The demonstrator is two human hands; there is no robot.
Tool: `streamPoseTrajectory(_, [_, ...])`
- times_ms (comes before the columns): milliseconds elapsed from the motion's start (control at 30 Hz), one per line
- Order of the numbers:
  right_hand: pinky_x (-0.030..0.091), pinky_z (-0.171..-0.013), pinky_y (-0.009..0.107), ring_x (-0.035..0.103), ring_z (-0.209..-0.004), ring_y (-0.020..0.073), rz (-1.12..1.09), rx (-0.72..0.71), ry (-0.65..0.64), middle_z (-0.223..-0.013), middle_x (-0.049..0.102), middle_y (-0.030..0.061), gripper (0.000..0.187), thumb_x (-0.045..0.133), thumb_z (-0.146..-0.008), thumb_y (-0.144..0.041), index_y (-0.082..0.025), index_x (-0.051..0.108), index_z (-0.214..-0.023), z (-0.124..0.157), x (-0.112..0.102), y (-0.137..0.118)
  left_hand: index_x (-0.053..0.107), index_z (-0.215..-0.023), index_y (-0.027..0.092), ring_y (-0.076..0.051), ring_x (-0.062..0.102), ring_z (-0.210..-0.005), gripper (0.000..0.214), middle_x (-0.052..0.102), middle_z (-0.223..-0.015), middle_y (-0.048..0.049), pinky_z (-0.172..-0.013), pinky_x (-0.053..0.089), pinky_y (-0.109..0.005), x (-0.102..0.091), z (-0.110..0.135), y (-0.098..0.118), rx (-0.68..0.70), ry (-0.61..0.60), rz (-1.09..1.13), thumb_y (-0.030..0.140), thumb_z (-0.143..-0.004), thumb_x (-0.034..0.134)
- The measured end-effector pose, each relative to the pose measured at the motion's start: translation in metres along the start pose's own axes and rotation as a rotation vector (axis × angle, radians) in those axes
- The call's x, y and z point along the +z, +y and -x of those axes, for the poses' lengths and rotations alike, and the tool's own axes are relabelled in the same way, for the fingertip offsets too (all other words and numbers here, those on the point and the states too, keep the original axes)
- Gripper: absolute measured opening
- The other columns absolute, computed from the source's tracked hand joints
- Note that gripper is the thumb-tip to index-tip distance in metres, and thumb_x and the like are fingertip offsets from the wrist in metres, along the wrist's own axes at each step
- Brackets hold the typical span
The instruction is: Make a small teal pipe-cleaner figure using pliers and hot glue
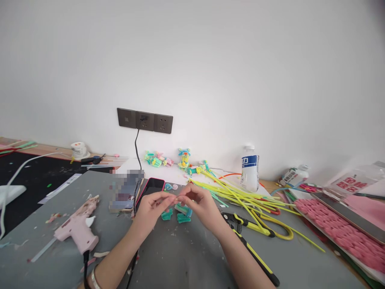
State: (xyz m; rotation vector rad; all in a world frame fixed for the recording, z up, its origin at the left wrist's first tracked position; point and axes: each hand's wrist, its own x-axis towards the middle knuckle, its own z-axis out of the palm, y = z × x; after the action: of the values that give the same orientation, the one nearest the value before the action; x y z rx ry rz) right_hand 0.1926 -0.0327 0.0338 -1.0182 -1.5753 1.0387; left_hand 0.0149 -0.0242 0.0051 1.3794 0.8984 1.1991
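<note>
In the middle of the head view my left hand (152, 208) and my right hand (201, 204) meet fingertip to fingertip above the grey mat (177, 257). Both are closed in a pinch; whatever lies between the fingers is too small to make out. Just below the fingertips sit small teal fuzzy pieces, one on the left (167, 214) and one on the right (183, 218). A phone with a pink edge (154, 185) lies behind my left hand. Beside my right hand spreads a bundle of yellow pipe cleaners (237, 196).
A pink glue gun (78, 230) with a black cord lies at left. Yellow-and-black pliers (252, 226) rest at right. Behind stand fuzzy figures (184, 159) and a white bottle (250, 170). Pink braided material (339, 228) lies far right, and a wall socket (144, 120) holds a plug.
</note>
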Motion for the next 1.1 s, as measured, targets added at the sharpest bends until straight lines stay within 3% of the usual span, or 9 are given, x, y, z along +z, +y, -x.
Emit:
streamPoseTrajectory(133, [0.043, -0.057, 0.024, 0.054, -0.059, 0.0119, -0.212, 0.038, 0.137, -0.066, 0.059, -0.0019, 0.027, 0.071, -0.082, -0.043, -0.018, 0.062, -0.077, -0.007, -0.011, 0.017, 0.067, -0.069, 0.016, -0.012, 0.057, -0.056, 0.038, 0.066, -0.064, -0.0030, -0.053, 0.048, -0.022, -0.001, -0.001, 0.004, -0.011, 0.122, 0.288, 0.051, -0.084, 0.067])
streamPoseTrajectory(233, [0.044, -0.057, 0.024, 0.055, -0.061, 0.0124, -0.301, 0.073, 0.264, -0.068, 0.062, -0.0005, 0.031, 0.075, -0.078, -0.047, -0.018, 0.065, -0.079, -0.006, -0.014, 0.031, 0.062, -0.076, 0.019, -0.010, 0.054, -0.054, 0.028, 0.063, -0.063, 0.0013, -0.052, 0.046, -0.020, -0.003, -0.002, 0.007, 0.017, 0.262, 0.448, 0.044, -0.083, 0.071])
streamPoseTrajectory(300, [0.045, -0.059, 0.025, 0.057, -0.063, 0.0132, -0.346, 0.088, 0.309, -0.071, 0.064, 0.0009, 0.032, 0.077, -0.076, -0.047, -0.018, 0.067, -0.081, -0.004, -0.015, 0.036, 0.062, -0.086, 0.022, -0.013, 0.063, -0.070, 0.021, 0.070, -0.081, -0.0006, -0.059, 0.050, -0.021, -0.004, -0.002, 0.009, 0.051, 0.352, 0.474, 0.037, -0.079, 0.076])
streamPoseTrajectory(367, [0.046, -0.061, 0.026, 0.058, -0.064, 0.0137, -0.365, 0.102, 0.301, -0.073, 0.066, 0.0018, 0.031, 0.078, -0.075, -0.047, -0.018, 0.069, -0.083, -0.002, -0.014, 0.038, 0.064, -0.095, 0.025, -0.020, 0.065, -0.103, 0.023, 0.071, -0.110, -0.0041, -0.077, 0.054, -0.026, -0.004, -0.002, 0.009, 0.061, 0.385, 0.411, 0.032, -0.077, 0.077])
streamPoseTrajectory(467, [0.046, -0.061, 0.026, 0.059, -0.064, 0.0144, -0.345, 0.116, 0.213, -0.071, 0.067, 0.0020, 0.029, 0.079, -0.075, -0.045, -0.018, 0.070, -0.080, 0.000, -0.011, 0.035, 0.068, -0.107, 0.026, -0.025, 0.050, -0.131, 0.024, 0.061, -0.135, -0.0063, -0.100, 0.047, -0.033, -0.003, 0.000, 0.006, 0.012, 0.272, 0.171, 0.033, -0.084, 0.070])
streamPoseTrajectory(567, [0.045, -0.062, 0.026, 0.059, -0.067, 0.0150, -0.341, 0.111, 0.098, -0.071, 0.065, 0.0015, 0.028, 0.080, -0.075, -0.042, -0.018, 0.066, -0.075, 0.003, -0.005, 0.031, 0.072, -0.102, 0.025, -0.027, 0.055, -0.125, 0.018, 0.065, -0.127, -0.0090, -0.101, 0.045, -0.037, -0.001, 0.004, 0.003, 0.032, 0.043, -0.081, 0.032, -0.086, 0.067])
streamPoseTrajectory(633, [0.044, -0.064, 0.025, 0.057, -0.070, 0.0145, -0.339, 0.094, 0.015, -0.075, 0.064, 0.0011, 0.025, 0.078, -0.078, -0.040, -0.018, 0.065, -0.075, 0.004, -0.001, 0.029, 0.073, -0.095, 0.024, -0.027, 0.060, -0.116, 0.013, 0.067, -0.117, -0.0086, -0.099, 0.045, -0.037, 0.001, 0.006, 0.002, 0.101, -0.042, -0.199, 0.030, -0.084, 0.069])
streamPoseTrajectory(833, [0.042, -0.069, 0.025, 0.053, -0.076, 0.0139, -0.322, 0.047, -0.128, -0.082, 0.060, 0.0013, 0.018, 0.068, -0.089, -0.035, -0.019, 0.066, -0.083, 0.009, 0.001, 0.023, 0.072, -0.080, 0.024, -0.023, 0.062, -0.105, 0.006, 0.064, -0.106, -0.0055, -0.098, 0.044, -0.036, 0.001, 0.008, 0.002, 0.157, -0.029, -0.304, 0.027, -0.084, 0.070])
streamPoseTrajectory(1100, [0.043, -0.069, 0.025, 0.053, -0.074, 0.0130, -0.402, 0.117, -0.230, -0.080, 0.058, 0.0003, 0.021, 0.067, -0.090, -0.037, -0.018, 0.064, -0.083, 0.010, -0.004, 0.017, 0.073, -0.075, 0.023, -0.022, 0.061, -0.101, 0.008, 0.063, -0.105, -0.0055, -0.093, 0.047, -0.033, 0.000, 0.009, 0.004, 0.234, -0.040, -0.299, 0.026, -0.083, 0.073])
